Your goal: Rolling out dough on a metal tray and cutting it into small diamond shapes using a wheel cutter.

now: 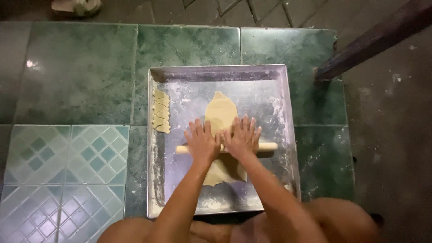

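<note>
Dough (220, 112) lies in a long flattened sheet down the middle of the frame, on a floured metal tray (274, 74) that sits on a green tiled floor (81, 72). A wooden pin (268, 146) lies crosswise over the sheet just below centre; both its ends show, the middle is hidden under the palms.

Left hand (201, 143): flat on the pin, fingers (194, 129) spread and extended, not curled round anything. Right hand (242, 137): the same, flat, fingers splayed, pressing down just beside the left. Neither hand grips; both bear on the pin with the palm.

Step in hand, by judgement: rolling out the sheet, mid-stroke, with the pin about midway along its length. The upper part of the sheet looks smooth and tapered; the lower part, toward the bottom of the frame, has a ragged edge.

At the left side of the tray, a short column of cut pieces (161, 111) lies against the wall, well apart from the sheet. Flour is dusted across the tray base.

Next move, by judgement: even pressure from both palms and a straight run along the sheet, with the pin kept square so the dough does not thin on one side or stick.
</note>
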